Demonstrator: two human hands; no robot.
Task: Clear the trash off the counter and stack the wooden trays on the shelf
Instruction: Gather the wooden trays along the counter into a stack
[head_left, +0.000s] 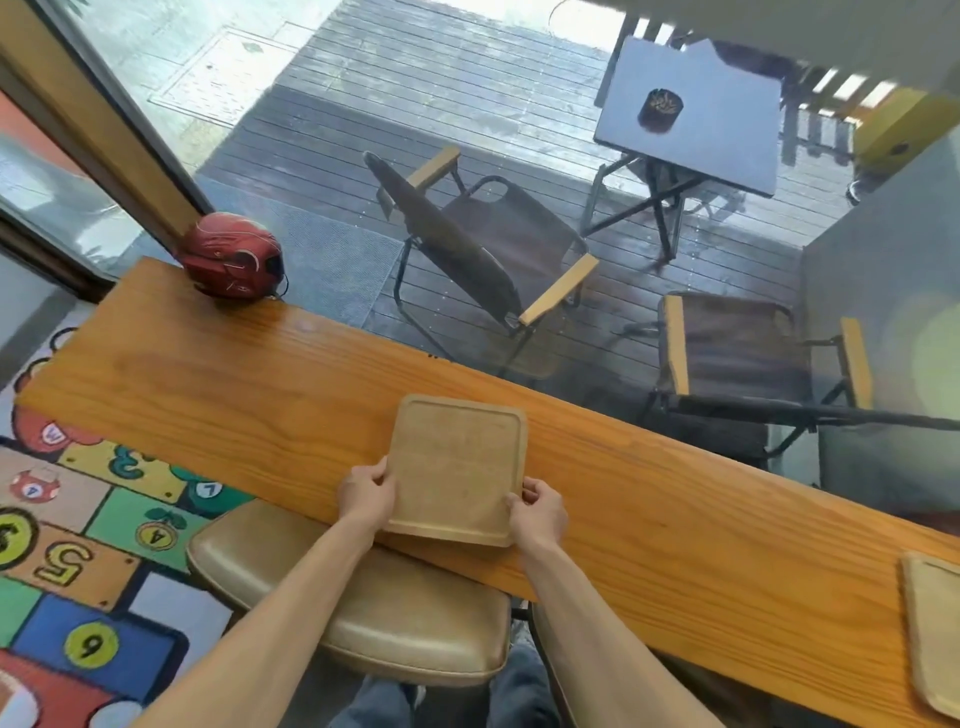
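Note:
A square pale wooden tray (457, 462) with rounded corners lies on the long wooden counter (208, 384), near its front edge. My left hand (366, 493) grips the tray's left edge and my right hand (537, 512) grips its right near corner. The near edge of the tray looks slightly raised off the counter. A second wooden tray (932, 623) lies at the far right of the counter, partly cut off by the frame edge. No trash shows on the counter.
A red helmet (231, 254) sits at the counter's far left corner. A tan padded stool (374, 613) stands under the counter in front of me. Beyond the window are folding chairs (488, 249) and a small table (691, 114). A colourful number mat (83, 545) covers the floor at left.

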